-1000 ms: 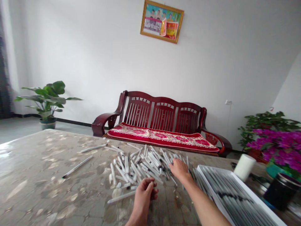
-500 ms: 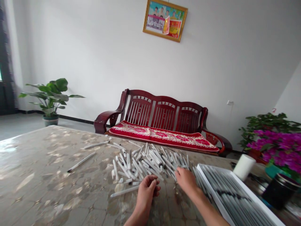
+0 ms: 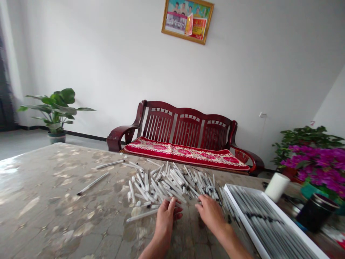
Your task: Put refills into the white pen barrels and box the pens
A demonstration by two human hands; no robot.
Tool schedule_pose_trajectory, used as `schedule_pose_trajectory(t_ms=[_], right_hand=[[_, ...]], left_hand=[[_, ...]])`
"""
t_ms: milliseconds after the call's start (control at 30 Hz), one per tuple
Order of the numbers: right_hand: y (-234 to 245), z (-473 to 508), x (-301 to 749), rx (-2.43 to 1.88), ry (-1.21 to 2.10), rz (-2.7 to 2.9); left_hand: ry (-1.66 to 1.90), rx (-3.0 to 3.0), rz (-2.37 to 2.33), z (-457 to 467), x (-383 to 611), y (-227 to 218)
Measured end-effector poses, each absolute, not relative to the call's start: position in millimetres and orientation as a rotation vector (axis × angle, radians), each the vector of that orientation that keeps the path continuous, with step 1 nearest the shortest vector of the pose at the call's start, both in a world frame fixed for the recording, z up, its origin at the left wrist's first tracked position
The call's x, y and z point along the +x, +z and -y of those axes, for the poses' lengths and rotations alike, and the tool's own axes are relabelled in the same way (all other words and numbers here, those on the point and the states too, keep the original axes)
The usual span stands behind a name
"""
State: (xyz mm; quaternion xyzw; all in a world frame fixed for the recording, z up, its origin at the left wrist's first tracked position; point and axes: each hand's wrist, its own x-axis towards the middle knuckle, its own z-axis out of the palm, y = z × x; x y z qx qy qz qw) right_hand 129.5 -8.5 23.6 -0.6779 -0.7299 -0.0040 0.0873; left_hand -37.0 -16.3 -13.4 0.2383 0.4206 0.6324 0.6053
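Observation:
A loose heap of white pen parts (image 3: 172, 181) lies on the patterned table (image 3: 54, 208). My left hand (image 3: 165, 216) rests at the near edge of the heap, fingers curled together around a white piece. My right hand (image 3: 210, 212) sits just to the right of it, palm down, fingertips bent onto the pens at the heap's right side; what it holds, if anything, is hidden. A white tray (image 3: 269, 226) filled with rows of pens lies to the right of my right hand.
Two single pens (image 3: 93, 183) lie apart on the left of the table. A white cup (image 3: 276, 187) and a dark jar (image 3: 314, 216) stand beyond the tray. A wooden bench (image 3: 185, 144), a potted plant (image 3: 58, 108) and pink flowers (image 3: 320, 169) lie behind.
My right hand has drawn back from the middle of the heap toward me and to the right. My left hand has moved slightly forward toward the heap.

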Motion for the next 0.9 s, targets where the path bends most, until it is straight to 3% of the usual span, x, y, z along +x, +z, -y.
schedule_pose_trajectory(t_ms=[533,600,767,900], right_hand=[[33,-4,148,-2.273,-0.063,2.183],[34,8,156,-2.256,0.022,2.176],[28,46,165,-2.144,0.614,2.022],[26,67,156,-1.926,0.543,2.138]], left_hand=[[1.454,0.374,-0.885,16,-39,-13],[1.452,0.357,-0.879,19,-40,-10],[1.455,0.307,-0.865,22,-42,-3],[1.466,0.274,-0.86,23,-43,0]])
